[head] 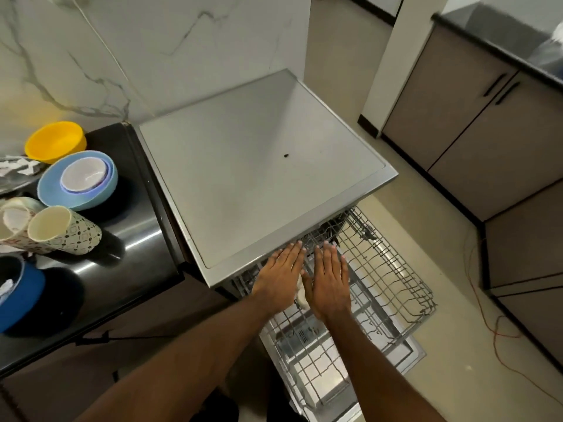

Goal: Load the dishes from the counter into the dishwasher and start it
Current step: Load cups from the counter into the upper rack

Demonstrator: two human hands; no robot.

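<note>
- Reaching over the dishwasher's (259, 166) front edge, both forearms extend above the pulled-out wire rack (396, 269).
- Left hand (281, 277): flat, palm down, fingers straight and close together, fingertips at the dishwasher's front lip.
- Right hand (330, 281): flat, palm down, fingers straight, just beside the left hand, over the rack.
- A small white item (301, 292) shows in the gap between the 2 hands, against the rack; mostly hidden, so its kind cannot be told, nor whether either hand presses it.
- Dishwasher door (408, 357) is dropped open below the rack.
- Dishes stand on the dark counter (128, 239) left of the dishwasher:
- yellow bowl (56, 141), farthest back;
- light blue bowl (51, 190), nearest the dishwasher, with a white bowl (83, 175) nested inside;
- 2 patterned cups lying on their sides, touching, one (65, 228) nearer the dishwasher than the other (15, 219);
- dark blue bowl (19, 292), at the front.
- An orange cable (487, 315) lies on the floor right of the dishwasher.
</note>
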